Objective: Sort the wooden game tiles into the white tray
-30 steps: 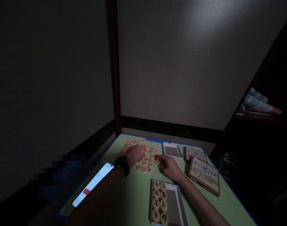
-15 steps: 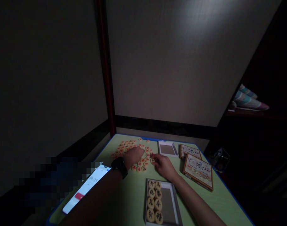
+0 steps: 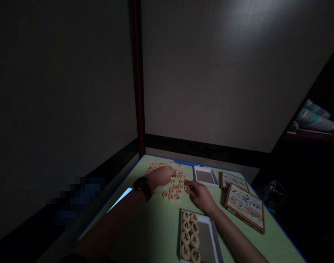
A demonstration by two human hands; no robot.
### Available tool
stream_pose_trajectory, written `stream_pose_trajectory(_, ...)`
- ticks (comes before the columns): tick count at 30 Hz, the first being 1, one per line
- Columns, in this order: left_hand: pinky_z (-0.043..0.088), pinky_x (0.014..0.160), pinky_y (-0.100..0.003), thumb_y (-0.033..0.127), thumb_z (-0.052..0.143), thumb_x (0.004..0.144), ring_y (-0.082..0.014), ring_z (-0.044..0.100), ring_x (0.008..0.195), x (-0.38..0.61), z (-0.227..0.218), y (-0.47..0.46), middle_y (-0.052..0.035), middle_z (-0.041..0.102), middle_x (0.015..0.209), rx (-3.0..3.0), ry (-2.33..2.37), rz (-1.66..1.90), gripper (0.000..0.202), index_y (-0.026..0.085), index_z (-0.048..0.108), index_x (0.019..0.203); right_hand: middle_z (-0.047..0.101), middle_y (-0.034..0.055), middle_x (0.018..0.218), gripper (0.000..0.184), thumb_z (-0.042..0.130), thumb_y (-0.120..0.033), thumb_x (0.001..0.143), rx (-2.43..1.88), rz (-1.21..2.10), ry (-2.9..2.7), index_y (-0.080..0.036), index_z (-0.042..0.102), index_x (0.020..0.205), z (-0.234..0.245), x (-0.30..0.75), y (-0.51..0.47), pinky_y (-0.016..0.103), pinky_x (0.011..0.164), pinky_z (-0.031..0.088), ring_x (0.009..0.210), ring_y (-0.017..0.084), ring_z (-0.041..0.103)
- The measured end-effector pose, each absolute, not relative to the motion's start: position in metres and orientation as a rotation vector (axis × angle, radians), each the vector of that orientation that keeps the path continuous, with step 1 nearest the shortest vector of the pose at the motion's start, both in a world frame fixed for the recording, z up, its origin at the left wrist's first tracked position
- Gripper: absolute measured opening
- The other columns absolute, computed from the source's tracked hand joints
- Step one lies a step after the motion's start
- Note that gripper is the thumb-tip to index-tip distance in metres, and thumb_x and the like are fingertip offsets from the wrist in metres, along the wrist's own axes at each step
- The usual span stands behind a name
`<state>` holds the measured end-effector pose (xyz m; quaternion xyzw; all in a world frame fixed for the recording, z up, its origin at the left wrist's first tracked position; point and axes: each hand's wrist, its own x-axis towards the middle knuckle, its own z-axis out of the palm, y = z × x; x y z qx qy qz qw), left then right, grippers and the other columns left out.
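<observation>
Loose round Chinese chess pieces, most with red characters, lie spread over the far left of the table. My left hand, a black watch on its wrist, is over the pile with its fingers curled down; what they hold, if anything, is hidden. At the right edge of the pile, the bent fingertips of my right hand close on a dark-marked Chinese chess piece. Nearer to me, an open box carries two columns of larger black-marked pieces along its left side.
Another open box tray stands at the far edge. Two decorated box lids lie at the right, the nearer partly over the other. A lit phone is partly behind my left forearm. Walls border the table at the back.
The whole scene has shifted right in view as the camera turned left. My left forearm covers more of the phone. Both hands stay at the loose pieces, with little movement relative to them.
</observation>
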<state>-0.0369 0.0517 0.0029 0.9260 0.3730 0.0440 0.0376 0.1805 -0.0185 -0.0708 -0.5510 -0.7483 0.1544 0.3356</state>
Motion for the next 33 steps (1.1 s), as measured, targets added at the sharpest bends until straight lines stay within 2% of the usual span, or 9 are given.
stream_pose_trajectory(2, 0.047, 0.090, -0.031, 0.003, 0.050, 0.080, -0.0228, 0.063, 0.105, -0.027, -0.006, 0.048, -0.0090, 0.069, 0.108, 2.851, 1.136, 0.113, 0.035, 0.020, 0.068, 0.104, 0.074, 0.0092, 0.101, 0.026, 0.057, -0.013, 0.077, -1.431, 0.402, -1.952, -0.018, 0.068, 0.100, -0.071, 0.181, -0.019, 0.033, 0.081, 0.050, 0.085, 0.022, 0.068)
stream_pose_trajectory(6, 0.049, 0.084, -0.032, 0.001, 0.051, 0.077, -0.0243, 0.065, 0.099, -0.015, -0.014, 0.047, -0.0106, 0.070, 0.100, 2.851, 1.167, 0.055, 0.029, 0.018, 0.069, 0.093, 0.074, 0.0087, 0.100, 0.026, 0.057, -0.014, 0.077, -1.430, 0.425, -1.949, -0.018, 0.068, 0.100, -0.070, 0.183, -0.019, 0.033, 0.081, 0.051, 0.085, 0.022, 0.068)
stream_pose_trajectory(9, 0.049, 0.085, -0.030, 0.002, 0.054, 0.076, -0.0229, 0.064, 0.101, -0.022, -0.002, 0.050, -0.0091, 0.070, 0.104, 2.839, 1.202, 0.060, 0.032, 0.019, 0.068, 0.099, 0.075, 0.0090, 0.098, 0.024, 0.058, -0.015, 0.077, -1.414, 0.443, -1.944, -0.018, 0.068, 0.099, -0.070, 0.184, -0.018, 0.034, 0.079, 0.051, 0.081, 0.022, 0.068)
stream_pose_trajectory(12, 0.048, 0.087, -0.032, 0.008, 0.050, 0.083, -0.0238, 0.063, 0.102, -0.035, 0.019, 0.049, -0.0110, 0.069, 0.106, 2.816, 1.300, 0.113, 0.028, 0.017, 0.067, 0.103, 0.075, 0.0092, 0.096, 0.023, 0.059, -0.018, 0.076, -1.396, 0.481, -1.921, -0.018, 0.069, 0.096, -0.069, 0.185, -0.018, 0.033, 0.073, 0.052, 0.072, 0.021, 0.067)
stream_pose_trajectory(16, 0.047, 0.086, -0.036, 0.016, 0.037, 0.093, -0.0248, 0.064, 0.094, -0.031, 0.030, 0.018, -0.0118, 0.069, 0.098, 2.758, 1.480, 0.346, 0.029, 0.017, 0.066, 0.095, 0.075, 0.0092, 0.100, 0.021, 0.058, -0.025, 0.078, -1.391, 0.476, -1.866, -0.019, 0.069, 0.095, -0.058, 0.183, -0.022, 0.032, 0.072, 0.053, 0.074, 0.021, 0.067)
stream_pose_trajectory(21, 0.049, 0.075, -0.035, 0.025, 0.041, 0.094, -0.0233, 0.065, 0.084, 0.001, -0.007, -0.035, -0.0076, 0.070, 0.092, 2.630, 1.441, 0.646, 0.023, 0.022, 0.062, 0.102, 0.075, 0.0078, 0.090, 0.023, 0.050, -0.027, 0.082, -1.383, 0.335, -1.896, -0.019, 0.070, 0.091, -0.038, 0.185, -0.021, 0.031, 0.073, 0.051, 0.081, 0.023, 0.069)
stream_pose_trajectory(25, 0.050, 0.080, -0.037, 0.026, 0.046, 0.090, -0.0232, 0.064, 0.087, 0.013, -0.035, -0.048, -0.0065, 0.069, 0.092, 2.600, 1.322, 0.815, 0.016, 0.023, 0.061, 0.096, 0.075, 0.0062, 0.086, 0.024, 0.049, -0.027, 0.083, -1.414, 0.237, -1.921, -0.020, 0.070, 0.091, -0.021, 0.186, 0.002, 0.030, 0.072, 0.051, 0.078, 0.022, 0.069)
stream_pose_trajectory(33, 0.054, 0.079, -0.042, 0.028, 0.050, 0.082, -0.0249, 0.062, 0.085, 0.010, -0.046, -0.047, -0.0100, 0.064, 0.082, 2.658, 1.074, 0.926, 0.012, 0.020, 0.060, 0.082, 0.076, 0.0041, 0.087, 0.032, 0.052, -0.006, 0.074, -1.535, 0.155, -2.338, -0.019, 0.073, 0.096, 0.008, 0.126, 0.083, 0.022, 0.071, 0.046, 0.079, 0.018, 0.068)
